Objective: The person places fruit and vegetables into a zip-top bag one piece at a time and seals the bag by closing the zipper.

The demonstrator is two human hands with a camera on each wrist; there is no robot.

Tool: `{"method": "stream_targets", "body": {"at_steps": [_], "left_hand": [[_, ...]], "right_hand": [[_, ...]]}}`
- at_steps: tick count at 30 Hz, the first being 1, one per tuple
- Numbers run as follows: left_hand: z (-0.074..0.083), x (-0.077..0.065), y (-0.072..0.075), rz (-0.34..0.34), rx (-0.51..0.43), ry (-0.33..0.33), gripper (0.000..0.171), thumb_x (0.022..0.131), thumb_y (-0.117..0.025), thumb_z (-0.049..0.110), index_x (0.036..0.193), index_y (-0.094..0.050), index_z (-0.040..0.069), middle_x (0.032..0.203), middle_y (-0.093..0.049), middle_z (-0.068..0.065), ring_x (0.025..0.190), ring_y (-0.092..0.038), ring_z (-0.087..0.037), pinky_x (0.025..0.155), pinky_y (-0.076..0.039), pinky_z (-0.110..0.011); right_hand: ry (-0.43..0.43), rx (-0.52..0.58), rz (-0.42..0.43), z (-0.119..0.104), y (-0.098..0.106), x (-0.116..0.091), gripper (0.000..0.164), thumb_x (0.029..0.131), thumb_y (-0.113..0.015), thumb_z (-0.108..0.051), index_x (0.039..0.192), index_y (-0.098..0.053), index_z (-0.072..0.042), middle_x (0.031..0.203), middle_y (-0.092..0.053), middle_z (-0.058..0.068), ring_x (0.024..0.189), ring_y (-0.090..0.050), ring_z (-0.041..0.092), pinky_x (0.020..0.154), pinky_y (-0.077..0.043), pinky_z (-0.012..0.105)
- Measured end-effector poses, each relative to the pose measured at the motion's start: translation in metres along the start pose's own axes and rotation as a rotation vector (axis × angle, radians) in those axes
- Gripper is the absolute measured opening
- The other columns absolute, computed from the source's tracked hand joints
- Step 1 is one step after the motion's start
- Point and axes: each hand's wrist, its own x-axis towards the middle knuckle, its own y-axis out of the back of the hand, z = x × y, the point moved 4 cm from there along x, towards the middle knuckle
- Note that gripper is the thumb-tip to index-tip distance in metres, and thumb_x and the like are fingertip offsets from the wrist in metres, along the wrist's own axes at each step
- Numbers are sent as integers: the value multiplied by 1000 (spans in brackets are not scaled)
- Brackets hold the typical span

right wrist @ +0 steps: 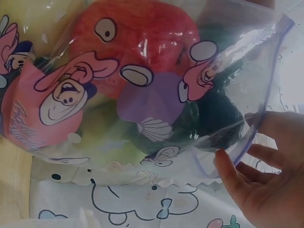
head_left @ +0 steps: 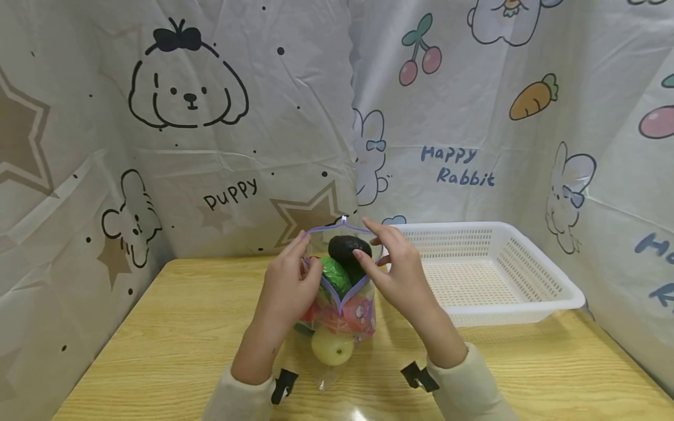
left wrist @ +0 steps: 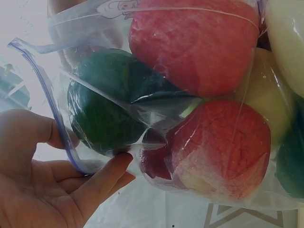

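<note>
Pale cloth walls said "PUPPY" and "Happy Rabbit" around a yellow wooden table. A holey white plastic basket sat beside a clear, purple-edged plastic bag of colourful round fruit. The left hand and right hand pinched its rim, by a black oval fruit

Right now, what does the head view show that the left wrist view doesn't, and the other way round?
Only the head view: the basket, both sleeves and the puppy drawing.
Only the left wrist view: a red fruit's pale patch.
Both: the left hand at the edge of the bag, with yellow fruit inside.
</note>
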Motion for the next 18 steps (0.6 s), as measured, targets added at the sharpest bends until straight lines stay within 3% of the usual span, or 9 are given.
{"method": "stream_targets", "body": {"at_steps": [12,15,18], "left_hand": [[0,0,0,-9,2,-1,47,88,-48,16,134,-49,2,144,-45,-17,39,-32,-10,42,-36,-27],[-1,0,1,-16,-1,10,48,89,-48,16,134,-48,3,145,-44,-16,39,-31,-9,44,-37,-28],[-1,0,1,-17,0,15,48,89,-49,16,134,-48,2,145,-44,-17,39,-32,-9,46,-38,-29]], "right_hand": [[29,-87,-77,-18,13,-3,29,89,-60,-24,116,-63,-13,121,-59,9,106,-55,17,69,-58,38],[43,-124,-91,-24,17,-4,25,88,-60,-23,111,-65,-14,106,-60,5,91,-56,14,65,-55,33],[62,-161,-134,-31,18,-6,22,89,-59,-25,106,-67,-14,79,-56,-2,67,-50,10,54,-48,27]]}}
